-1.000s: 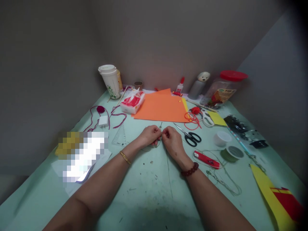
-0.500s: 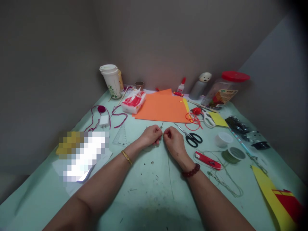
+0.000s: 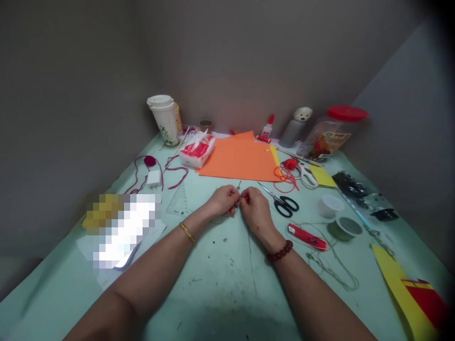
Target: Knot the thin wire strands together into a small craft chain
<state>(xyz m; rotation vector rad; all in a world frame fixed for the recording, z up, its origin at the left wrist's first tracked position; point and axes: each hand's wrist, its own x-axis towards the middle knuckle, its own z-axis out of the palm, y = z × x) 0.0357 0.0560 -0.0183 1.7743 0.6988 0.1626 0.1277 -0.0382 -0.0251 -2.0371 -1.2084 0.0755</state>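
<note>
My left hand (image 3: 222,200) and my right hand (image 3: 256,207) meet at the fingertips in the middle of the mat. Both pinch a thin greenish cord (image 3: 239,201), mostly hidden by my fingers. A small metal tip (image 3: 239,185) stands just beyond them, though its link to the cord is unclear. Black-handled scissors (image 3: 283,206) lie nearest my right hand. A triangular ruler (image 3: 177,201) lies left of my left hand. A green cord spool (image 3: 344,229) and a red utility knife (image 3: 307,237) sit further right.
An orange paper sheet (image 3: 238,161) lies ahead on the mint mat (image 3: 213,284). Around it stand a tissue pack (image 3: 197,151), a paper cup (image 3: 165,121), a glue bottle (image 3: 267,128) and a red-lidded jar (image 3: 329,132). Grey walls bound the back and sides.
The whole scene sits slightly further right than a second ago. My hands stay together at the same spot, still pinching the cord.
</note>
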